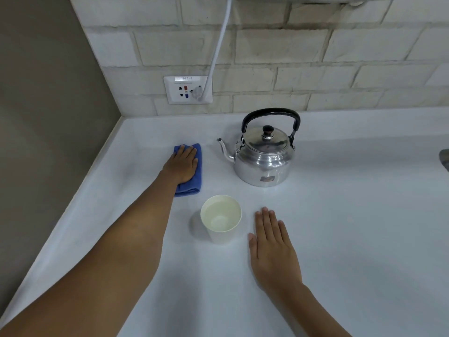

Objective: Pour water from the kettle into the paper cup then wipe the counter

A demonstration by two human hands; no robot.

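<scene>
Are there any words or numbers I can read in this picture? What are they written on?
"BPP-2": on the white strip at the top of the wall socket plate; the first letters are blurry, so this is my best reading.
Faint small print under that strip: too small to read.
Sticker low on the kettle: too blurred to read.
Paper cup and blue cloth: no writing visible.

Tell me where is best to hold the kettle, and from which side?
Probably grip the black handle from above: it arches upright over the lid of the kettle, clear of the body. The right hand, flat on the counter, looks nearer.
</scene>
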